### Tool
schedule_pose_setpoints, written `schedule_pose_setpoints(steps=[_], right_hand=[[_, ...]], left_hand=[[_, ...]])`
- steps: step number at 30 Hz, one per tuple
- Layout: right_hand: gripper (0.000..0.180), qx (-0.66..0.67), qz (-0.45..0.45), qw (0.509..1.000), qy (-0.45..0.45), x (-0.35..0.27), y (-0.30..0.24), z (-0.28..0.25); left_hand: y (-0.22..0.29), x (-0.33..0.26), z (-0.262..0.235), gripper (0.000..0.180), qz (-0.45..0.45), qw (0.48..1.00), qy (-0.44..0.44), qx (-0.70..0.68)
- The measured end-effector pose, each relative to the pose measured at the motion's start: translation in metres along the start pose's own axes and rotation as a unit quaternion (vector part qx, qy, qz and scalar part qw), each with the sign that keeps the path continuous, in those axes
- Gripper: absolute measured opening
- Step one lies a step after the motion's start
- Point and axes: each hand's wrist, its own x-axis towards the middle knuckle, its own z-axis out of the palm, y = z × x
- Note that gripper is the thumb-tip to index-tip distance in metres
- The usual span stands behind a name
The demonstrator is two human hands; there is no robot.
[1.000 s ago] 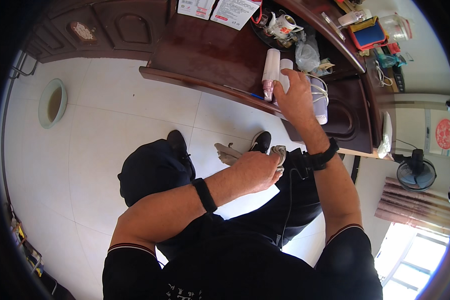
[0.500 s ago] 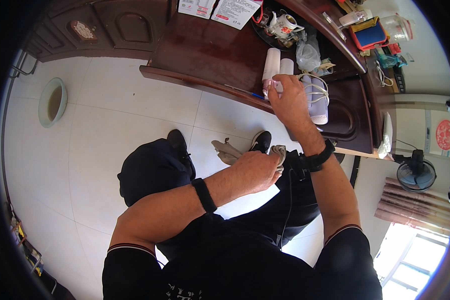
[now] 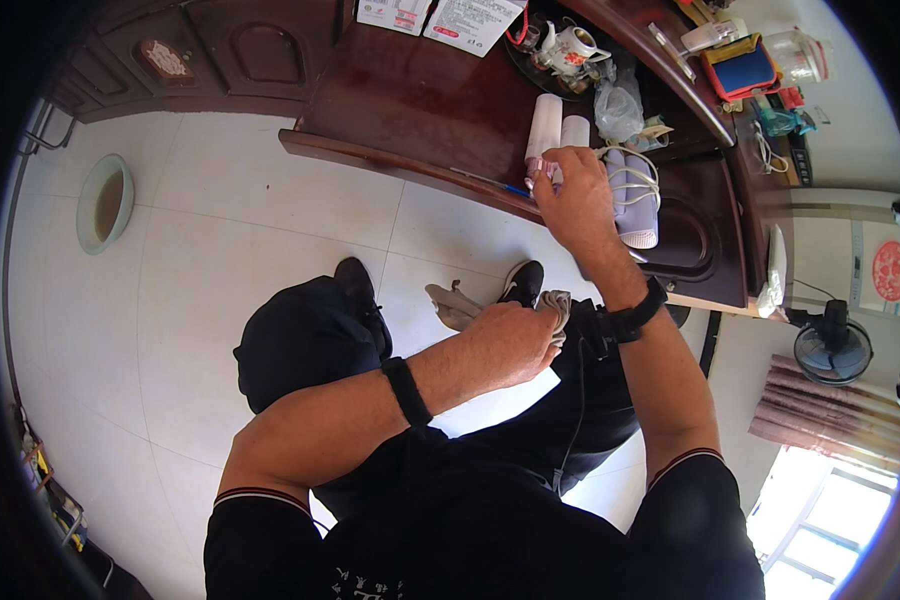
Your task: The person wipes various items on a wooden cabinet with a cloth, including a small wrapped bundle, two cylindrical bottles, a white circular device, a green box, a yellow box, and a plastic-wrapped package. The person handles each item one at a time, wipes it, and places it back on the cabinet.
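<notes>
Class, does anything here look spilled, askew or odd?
At left, the pale green basin sits on the tiled floor holding murky brownish liquid: slightly odd, since feet might knock it. No spill shows.

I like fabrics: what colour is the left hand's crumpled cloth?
The crumpled cloth is greyish beige, clearest in the head view.

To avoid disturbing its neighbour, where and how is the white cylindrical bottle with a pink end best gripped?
Probably grip the bottle at mid-body, from its left: the body is straight, a second white cylinder sits close on its right, and the right hand partly covers the pink end.
</notes>
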Motion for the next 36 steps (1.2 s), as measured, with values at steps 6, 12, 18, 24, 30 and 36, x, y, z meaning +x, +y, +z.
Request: schedule_pose_setpoints(steps=[6, 12, 18, 24, 30, 36], right_hand=[[0.026, -0.006, 0.002, 1.0, -0.005, -0.001, 0.0, 0.001], [0.026, -0.004, 0.009, 1.0, -0.006, -0.001, -0.001, 0.003], [0.027, -0.002, -0.007, 1.0, 0.004, -0.003, -0.004, 0.006], [0.028, -0.01, -0.015, 1.0, 0.01, -0.003, -0.006, 0.012], [0.029, -0.017, -0.01, 1.0, 0.007, -0.005, -0.007, 0.015], [0.027, -0.028, -0.011, 1.0, 0.004, -0.006, -0.01, 0.015]], left_hand=[[-0.004, -0.001, 0.005, 0.037, 0.016, 1.0, 0.018, 0.008], [-0.005, -0.002, 0.007, 0.037, 0.017, 1.0, 0.018, 0.016], [-0.005, -0.002, 0.006, 0.037, 0.007, 1.0, 0.002, 0.018], [-0.006, -0.003, 0.005, 0.037, 0.007, 1.0, -0.002, 0.02], [-0.006, -0.003, 0.007, 0.037, 0.016, 1.0, 0.01, 0.012], [-0.005, 0.0, 0.006, 0.033, 0.01, 0.996, -0.079, -0.04]])
